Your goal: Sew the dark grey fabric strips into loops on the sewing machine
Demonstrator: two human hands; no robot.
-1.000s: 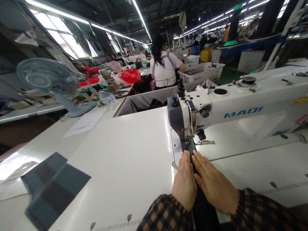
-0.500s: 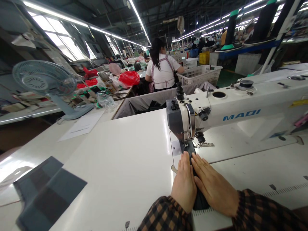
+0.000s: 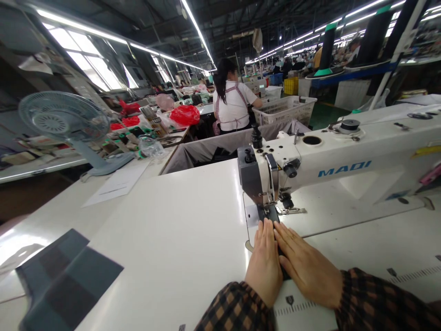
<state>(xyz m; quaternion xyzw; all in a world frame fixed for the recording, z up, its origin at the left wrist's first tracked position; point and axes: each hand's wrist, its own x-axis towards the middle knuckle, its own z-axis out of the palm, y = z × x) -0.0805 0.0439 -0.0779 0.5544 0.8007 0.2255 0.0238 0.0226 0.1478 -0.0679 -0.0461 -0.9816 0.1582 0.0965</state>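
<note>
A dark fabric strip runs under the presser foot of the white sewing machine. My left hand lies flat on the strip's left side, fingers stretched toward the needle area. Against its right side rests my right hand, also flat, fingers pointing at the foot. Most of the strip is hidden beneath both hands; its near end shows just between the palms. A folded dark checked fabric piece lies on the table at the left.
A fan and a paper sheet stand on the table's far left. Beyond the table are a grey cloth-lined bin, a person in a white shirt and a white basket. Thread cones stand at upper right.
The strip has moved forward under the foot; its near end now sits up between my palms, uncovering the table's ruler marks. Both hands stay in nearly the same place.
</note>
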